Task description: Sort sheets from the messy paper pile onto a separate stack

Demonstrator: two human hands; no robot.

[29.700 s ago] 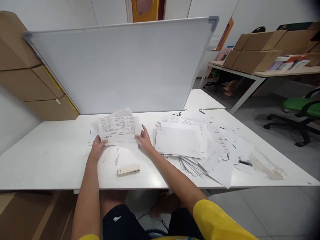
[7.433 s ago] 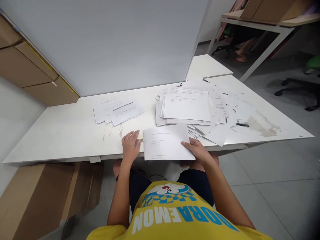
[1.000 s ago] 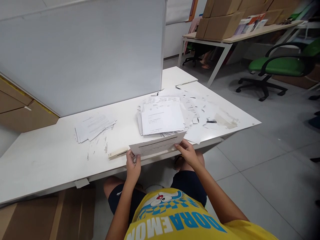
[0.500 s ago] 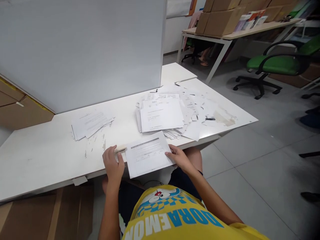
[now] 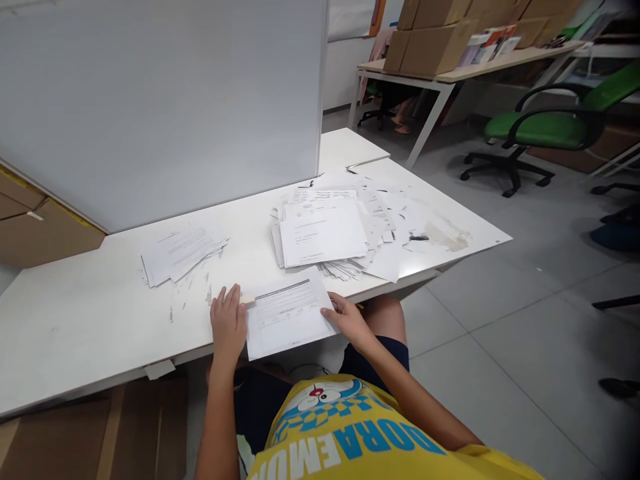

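Printed paper sheets [image 5: 290, 317] hang partly past the table's front edge, pinched at their right side between the thumb and fingers of my right hand [image 5: 347, 320]. My left hand [image 5: 229, 327] rests at the sheets' left side, its fingers over a small beige stapler [image 5: 247, 300] that is mostly hidden. The stapler's visible end meets the sheets' upper left corner. Beyond my right hand lies a large messy pile of papers [image 5: 324, 232]. Farther left on the table is a smaller stack of papers [image 5: 183, 253], its sheets slightly fanned.
A white panel [image 5: 165, 100] stands along the back of the white table [image 5: 100, 313]. Cardboard boxes [image 5: 55, 230] sit at the left end, and another box [image 5: 60, 433] is below the table. To the right are a green chair [image 5: 537, 127] and a second table with boxes [image 5: 425, 50].
The sheets have shifted slightly left, their corner now against the stapler. My left hand has flattened over the stapler, hiding more of it. The view has shifted slightly.
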